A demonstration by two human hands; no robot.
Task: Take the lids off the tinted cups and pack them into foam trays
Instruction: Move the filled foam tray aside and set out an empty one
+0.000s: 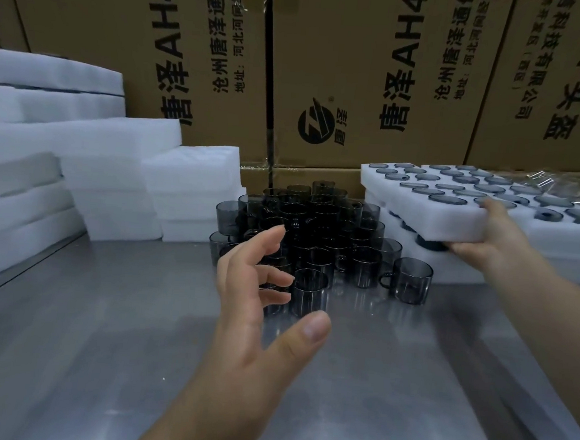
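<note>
The left hand (258,307) is hovering over the steel table (101,344), fingers spread and holding nothing. Just beyond it, tinted cups (315,235) are sitting heaped, the inner ones blurring into one dark mass. The right hand (493,241) is gripping the edge of a filled foam tray (454,210), its fingers partly hiding beneath. Cartons (361,70) are standing behind, cut off above.

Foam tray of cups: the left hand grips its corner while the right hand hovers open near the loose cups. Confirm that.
Hands are swapped. In the head view the right hand grips the corner of the filled foam tray, and the left hand hovers open near the loose tinted cups.
</note>
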